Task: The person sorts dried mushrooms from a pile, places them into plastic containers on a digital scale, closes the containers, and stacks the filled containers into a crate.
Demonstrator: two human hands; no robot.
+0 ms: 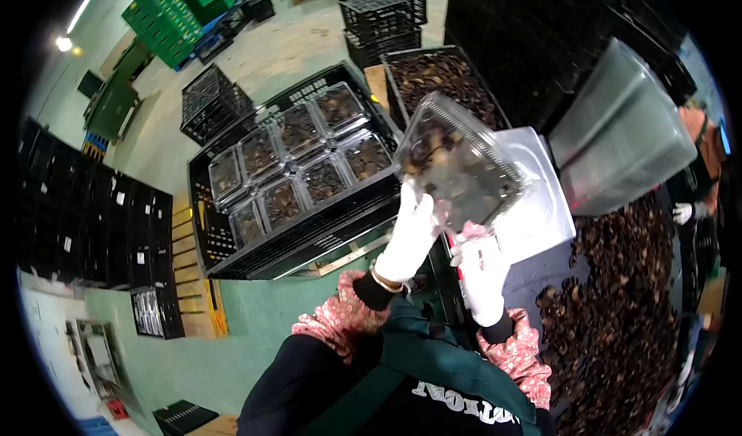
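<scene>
A clear plastic clamshell box (457,161) with dark brown, mushroom-like pieces inside is held up tilted in front of me. My left hand (411,231), in a white glove, is closed on its near left corner. My white-gloved right hand (481,270) has its fingers curled at the near edge of the same box, partly hidden under it. Behind the box lies a white tray-like surface (547,218). To the left, a black crate (297,246) holds several similar filled clear boxes (325,181).
Loose brown pieces (618,320) cover the table at right. A large translucent bin (622,134) stands beyond them. Another crate (444,80) of brown pieces sits ahead. Stacked black crates (85,212) and a wooden pallet (193,270) are left. A co-worker's gloved hand (682,213) shows far right.
</scene>
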